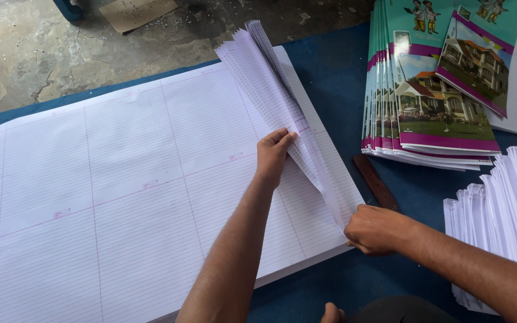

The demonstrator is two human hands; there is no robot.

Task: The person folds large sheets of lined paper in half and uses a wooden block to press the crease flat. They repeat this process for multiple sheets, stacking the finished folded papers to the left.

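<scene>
On blue cloth, hands lift thin ruled sheets.

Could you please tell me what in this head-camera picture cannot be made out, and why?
- Underside of the lifted sheets: hidden by the fanned bundle itself.
- Right hand fingertips: curled under at the edge of the ruled paper stack.
- Brown flat tool: lower end hidden behind the right hand.
- Printed covers: cut off by the top edge.
- White folded sheets: cut off by the right edge.
- Left hand: palm hidden, seen from the back.

Both hands — left hand, right hand — grip lifted ruled sheets.
</scene>
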